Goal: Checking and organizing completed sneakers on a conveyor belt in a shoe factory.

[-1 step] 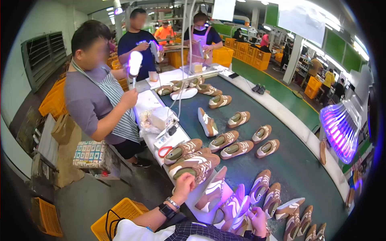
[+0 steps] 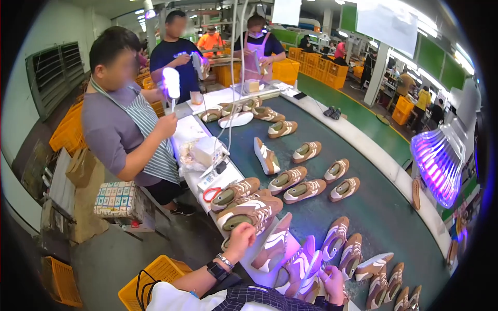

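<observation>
1. Head view: factory hall with a long dark-green conveyor belt (image 2: 373, 207) running away from the wearer, dotted with tan-and-white shoes in pairs.
2. Left hand (image 2: 241, 239), a watch (image 2: 215, 269) on its wrist, is closed over the heel end of a brown shoe (image 2: 249, 212) at the belt's near-left edge; a second shoe (image 2: 233, 191) lies just beyond it.
3. Right hand (image 2: 332, 280) sits low in the frame with its fingers curled around a shoe lit purple (image 2: 298, 262), which lies just beside a white-striped shoe (image 2: 275, 243) on a white sheet.
4. Purple lamp (image 2: 438, 160) glows at the right, above the belt's far edge.
5. Red scissors (image 2: 210, 194) lie on the white side bench (image 2: 187, 132), near the brown shoe.
6. Beside that bench stands a person in a striped apron (image 2: 150, 140), holding a glowing lamp (image 2: 171, 83) upright.
7. Yellow crate (image 2: 155, 274) sits on the floor by the wearer's left arm; more people work at the far end.
</observation>
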The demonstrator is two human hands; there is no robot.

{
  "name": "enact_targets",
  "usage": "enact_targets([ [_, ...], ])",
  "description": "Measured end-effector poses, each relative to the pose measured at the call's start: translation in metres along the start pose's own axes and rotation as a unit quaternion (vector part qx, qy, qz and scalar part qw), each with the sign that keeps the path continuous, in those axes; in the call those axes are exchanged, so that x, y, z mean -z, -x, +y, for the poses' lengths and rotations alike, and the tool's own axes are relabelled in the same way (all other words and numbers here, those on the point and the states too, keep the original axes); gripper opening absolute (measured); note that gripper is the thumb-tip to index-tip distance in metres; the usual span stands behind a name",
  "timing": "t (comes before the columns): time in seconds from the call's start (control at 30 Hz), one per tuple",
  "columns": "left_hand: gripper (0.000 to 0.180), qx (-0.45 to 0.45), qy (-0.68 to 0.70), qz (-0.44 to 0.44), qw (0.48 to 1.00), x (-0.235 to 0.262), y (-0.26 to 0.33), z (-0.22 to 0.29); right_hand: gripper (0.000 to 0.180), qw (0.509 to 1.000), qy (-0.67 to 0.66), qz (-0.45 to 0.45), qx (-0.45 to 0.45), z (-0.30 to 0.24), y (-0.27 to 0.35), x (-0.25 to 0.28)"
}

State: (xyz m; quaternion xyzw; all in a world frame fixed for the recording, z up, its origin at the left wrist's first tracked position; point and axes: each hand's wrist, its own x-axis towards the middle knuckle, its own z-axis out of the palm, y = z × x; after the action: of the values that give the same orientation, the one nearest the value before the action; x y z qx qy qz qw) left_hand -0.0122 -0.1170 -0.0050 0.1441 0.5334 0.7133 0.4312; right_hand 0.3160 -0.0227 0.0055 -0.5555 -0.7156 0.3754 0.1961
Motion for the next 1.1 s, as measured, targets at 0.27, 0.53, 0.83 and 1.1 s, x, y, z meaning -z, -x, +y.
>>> enact_targets([
  [0.27, 0.023, 0.319, 0.089, -0.281, 0.901, -0.096, -0.05, -0.019, 0.027, 0.962, -0.251, 0.045, -0.095, 0.08, 0.01, 0.019],
  [0.53, 0.071, 0.224, 0.065, -0.338, 0.912, -0.238, -0.127, -0.006, 0.031, 0.73, -0.592, 0.331, -0.085, 0.227, -0.107, 0.167],
  [0.83, 0.08, 0.314, 0.099, -0.269, 0.905, -0.21, -0.192, -0.013, 0.057, 0.723, -0.506, 0.442, -0.161, 0.353, -0.048, 0.227],
  [1.1, 0.074, 0.202, 0.123, -0.162, 0.958, -0.102, -0.284, 0.046, 0.055, 0.98, -0.026, 0.156, -0.119, 0.229, -0.153, 0.16],
])
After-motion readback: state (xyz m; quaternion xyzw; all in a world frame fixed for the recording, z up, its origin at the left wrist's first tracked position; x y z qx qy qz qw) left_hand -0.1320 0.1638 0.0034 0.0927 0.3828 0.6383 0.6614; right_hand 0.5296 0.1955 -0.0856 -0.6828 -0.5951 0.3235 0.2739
